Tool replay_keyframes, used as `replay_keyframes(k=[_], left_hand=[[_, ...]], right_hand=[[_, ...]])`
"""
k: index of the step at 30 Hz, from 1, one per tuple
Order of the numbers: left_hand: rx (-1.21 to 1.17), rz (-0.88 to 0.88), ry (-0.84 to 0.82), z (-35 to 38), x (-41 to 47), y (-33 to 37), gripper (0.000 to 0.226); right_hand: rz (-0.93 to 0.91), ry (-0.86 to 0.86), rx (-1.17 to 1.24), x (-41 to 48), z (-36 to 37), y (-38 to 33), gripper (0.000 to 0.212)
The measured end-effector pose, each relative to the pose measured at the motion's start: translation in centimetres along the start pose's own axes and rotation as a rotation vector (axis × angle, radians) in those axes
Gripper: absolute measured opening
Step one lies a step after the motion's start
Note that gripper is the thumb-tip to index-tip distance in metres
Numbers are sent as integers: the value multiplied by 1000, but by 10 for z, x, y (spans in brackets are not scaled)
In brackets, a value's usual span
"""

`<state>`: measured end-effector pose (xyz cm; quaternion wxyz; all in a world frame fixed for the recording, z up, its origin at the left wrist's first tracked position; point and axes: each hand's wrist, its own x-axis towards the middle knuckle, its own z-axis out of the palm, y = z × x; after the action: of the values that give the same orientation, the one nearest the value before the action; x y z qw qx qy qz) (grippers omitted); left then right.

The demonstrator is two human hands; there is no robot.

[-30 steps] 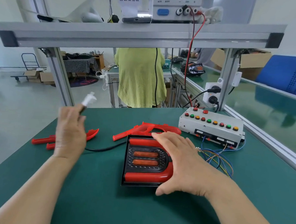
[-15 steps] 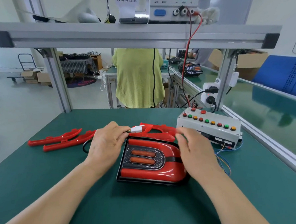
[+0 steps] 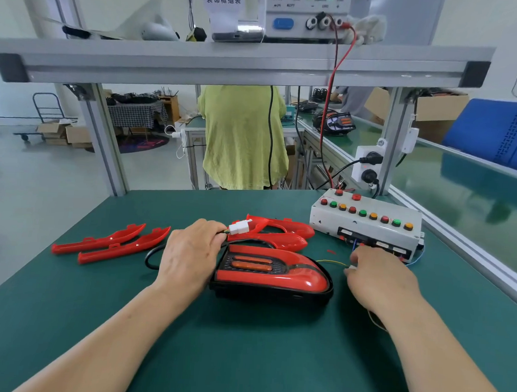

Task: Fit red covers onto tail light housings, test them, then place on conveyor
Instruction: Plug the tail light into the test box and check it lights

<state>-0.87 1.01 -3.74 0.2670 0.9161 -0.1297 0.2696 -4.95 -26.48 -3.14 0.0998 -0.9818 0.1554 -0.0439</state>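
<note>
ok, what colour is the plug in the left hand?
White. The plug shows best in the head view, held at the fingertips of the left hand.

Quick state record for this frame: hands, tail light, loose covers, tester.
left hand: holds white connector on black cable
right hand: pinches small plug near tester
tail light: on table, red cover fitted, between hands
loose covers: two left of left hand, two behind tail light
connector and plug: apart, not joined
</note>
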Motion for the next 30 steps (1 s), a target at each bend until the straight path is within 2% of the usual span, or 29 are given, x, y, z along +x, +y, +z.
replay_keyframes(k=[2,6,12,15,21,30], left_hand=[[0,-34,-11,0,-1,2,19],[-11,-131,-87,-2,-2,3,17],[-55,-193,-240,-6,-3,5,14],[-67,-197,-258,-5,-4,5,13],[-121,-162,-246,-4,-5,6,11],[-222,-63,-159,0,-12,12,6]], right_hand=[[2,-13,-34,1,2,2,7],[3,-9,-43,3,3,2,18],[-116,309,280,5,3,-7,14],[-212,267,304,3,12,-16,8],[-138,93,457,7,14,-14,8],[-73,152,679,13,14,-13,15]])
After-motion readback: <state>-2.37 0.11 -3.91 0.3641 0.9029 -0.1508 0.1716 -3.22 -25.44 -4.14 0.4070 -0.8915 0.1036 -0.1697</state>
